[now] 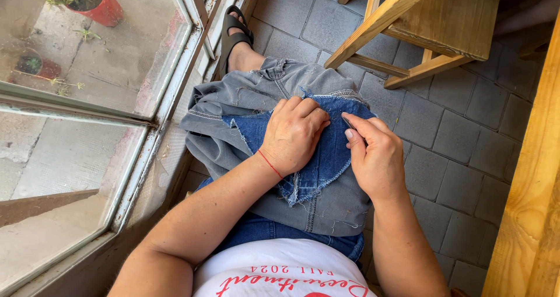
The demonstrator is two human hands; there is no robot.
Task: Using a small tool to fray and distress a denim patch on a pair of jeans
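The person is sitting with grey jeans (245, 107) lying across the lap, and a blue denim patch (329, 151) is lying on top of them, toward the right edge of the lap. The left hand (293, 135) is pressing down on the patch with its fingers curled narrow, pinning the blue cloth against the grey near the patch's upper edge. A thin red thread bracelet (270, 164) is circling that wrist. The right hand (376, 154) is resting at the patch's right edge, its thumb and forefinger pinched together on something thin and dark, seemingly a needle (348, 122); it is too small to tell for sure. The two hands are sitting just beside each other, not touching. A frayed corner of the patch is hanging below the left hand. A sandalled foot (236, 32) is showing beyond the jeans on the grey tiled floor (455, 134). A wooden stool (431, 23) is standing near the top edge, and a window (87, 99) is running along the left, with a red flowerpot (102, 5) outside.
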